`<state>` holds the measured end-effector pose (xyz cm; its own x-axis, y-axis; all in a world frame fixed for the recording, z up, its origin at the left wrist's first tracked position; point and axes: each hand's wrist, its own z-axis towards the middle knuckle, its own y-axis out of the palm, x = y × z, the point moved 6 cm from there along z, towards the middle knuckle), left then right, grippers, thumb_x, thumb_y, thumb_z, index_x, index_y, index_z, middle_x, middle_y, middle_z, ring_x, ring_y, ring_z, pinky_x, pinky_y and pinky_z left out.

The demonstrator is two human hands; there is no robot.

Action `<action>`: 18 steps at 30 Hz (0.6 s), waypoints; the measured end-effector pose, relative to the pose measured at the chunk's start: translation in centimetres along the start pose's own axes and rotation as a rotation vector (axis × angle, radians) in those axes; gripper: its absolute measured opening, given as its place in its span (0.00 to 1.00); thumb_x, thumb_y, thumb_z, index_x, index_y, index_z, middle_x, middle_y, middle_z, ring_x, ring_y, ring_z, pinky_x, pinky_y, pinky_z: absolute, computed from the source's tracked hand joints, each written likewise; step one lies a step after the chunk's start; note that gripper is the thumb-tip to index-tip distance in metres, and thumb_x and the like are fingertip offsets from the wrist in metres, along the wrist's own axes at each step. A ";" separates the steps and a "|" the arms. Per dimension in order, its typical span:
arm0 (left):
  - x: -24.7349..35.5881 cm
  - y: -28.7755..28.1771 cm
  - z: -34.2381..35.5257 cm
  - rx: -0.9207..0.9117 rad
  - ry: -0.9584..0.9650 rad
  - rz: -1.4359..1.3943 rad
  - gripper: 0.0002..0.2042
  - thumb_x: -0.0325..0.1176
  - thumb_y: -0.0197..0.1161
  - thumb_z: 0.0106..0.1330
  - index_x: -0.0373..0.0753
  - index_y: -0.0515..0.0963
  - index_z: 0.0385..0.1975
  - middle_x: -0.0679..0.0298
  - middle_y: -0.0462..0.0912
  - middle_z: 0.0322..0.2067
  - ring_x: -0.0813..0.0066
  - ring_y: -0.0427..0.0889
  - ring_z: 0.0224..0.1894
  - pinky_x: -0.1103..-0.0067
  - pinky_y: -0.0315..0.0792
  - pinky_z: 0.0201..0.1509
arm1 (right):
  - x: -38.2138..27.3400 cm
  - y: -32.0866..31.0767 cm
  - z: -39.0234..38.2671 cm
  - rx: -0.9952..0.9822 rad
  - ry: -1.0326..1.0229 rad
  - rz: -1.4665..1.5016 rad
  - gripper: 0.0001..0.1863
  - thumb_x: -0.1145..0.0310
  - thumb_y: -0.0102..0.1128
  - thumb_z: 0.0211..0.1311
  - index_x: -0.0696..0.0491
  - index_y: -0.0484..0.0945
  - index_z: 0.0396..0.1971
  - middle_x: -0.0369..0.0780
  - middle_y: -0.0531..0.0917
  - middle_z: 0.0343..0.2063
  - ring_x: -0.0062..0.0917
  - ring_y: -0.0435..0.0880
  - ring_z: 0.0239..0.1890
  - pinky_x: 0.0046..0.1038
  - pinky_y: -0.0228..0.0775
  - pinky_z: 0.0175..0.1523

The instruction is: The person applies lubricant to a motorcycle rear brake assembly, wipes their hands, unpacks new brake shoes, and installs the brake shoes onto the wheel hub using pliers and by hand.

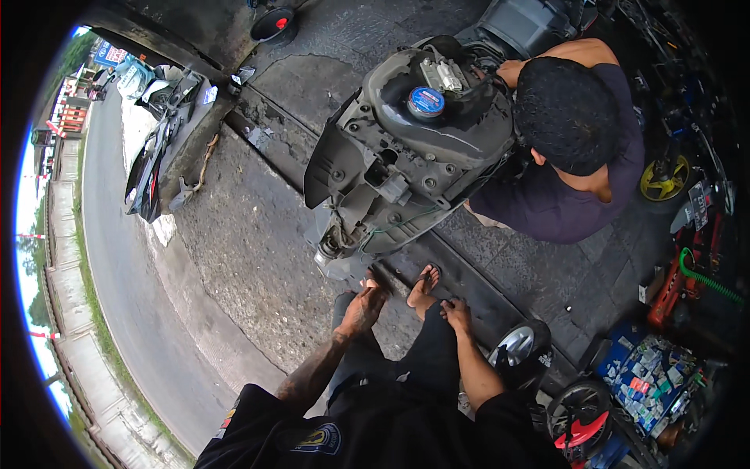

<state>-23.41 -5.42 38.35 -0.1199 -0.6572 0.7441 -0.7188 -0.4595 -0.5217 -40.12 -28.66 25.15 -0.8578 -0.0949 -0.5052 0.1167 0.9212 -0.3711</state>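
My left hand [362,311] hangs over my left knee, back of the hand up. Its fingers point down toward my sandalled left foot and are mostly hidden. On my right knee rests my right hand [456,314], fingers curled in, with nothing visible in it. Ahead of both hands, touching neither, stands a partly stripped motor scooter [437,144] with its dusty grey plastic and frame exposed. A round blue-topped cap or tin [426,102] sits on its dark rounded top. A co-worker [574,156] in a dark shirt crouches at its right side, one arm reaching into it.
Removed body panels [152,160] lie at the left beside the road [117,258]. A black bucket [275,26] stands at the back. To the right are a small wheel [517,344], a red jack-like tool [670,289], a green coiled hose [703,281] and a parts-covered blue box [648,375].
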 end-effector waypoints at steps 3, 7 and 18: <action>-2.0 2.9 -0.1 -0.017 0.004 -0.030 0.10 0.32 0.53 0.64 0.35 0.75 0.40 0.50 0.78 0.38 0.53 0.77 0.43 0.67 0.71 0.47 | -1.6 0.7 4.5 0.024 -0.104 -0.177 0.12 0.62 0.57 0.61 0.57 0.80 0.28 0.38 0.82 0.19 0.20 0.81 0.19 0.22 0.71 0.27; -9.0 8.2 0.7 -0.117 0.079 0.028 0.10 0.34 0.54 0.63 0.36 0.76 0.38 0.50 0.79 0.36 0.52 0.78 0.41 0.64 0.72 0.45 | -2.5 4.0 14.1 0.010 -0.236 0.030 0.12 0.64 0.57 0.61 0.58 0.79 0.27 0.37 0.82 0.19 0.20 0.81 0.21 0.22 0.71 0.27; -28.4 14.9 7.9 0.048 -0.206 -0.265 0.12 0.36 0.48 0.67 0.36 0.76 0.40 0.54 0.81 0.37 0.59 0.81 0.39 0.71 0.73 0.42 | -12.2 14.3 25.0 0.114 -0.662 0.055 0.16 0.56 0.57 0.61 0.57 0.72 0.32 0.41 0.81 0.22 0.26 0.81 0.22 0.28 0.71 0.28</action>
<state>-25.33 1.65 6.16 0.2111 -0.6154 0.7594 -0.6730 -0.6549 -0.3437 -15.46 -23.78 6.57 -0.3658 -0.2930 -0.8834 0.2347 0.8894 -0.3923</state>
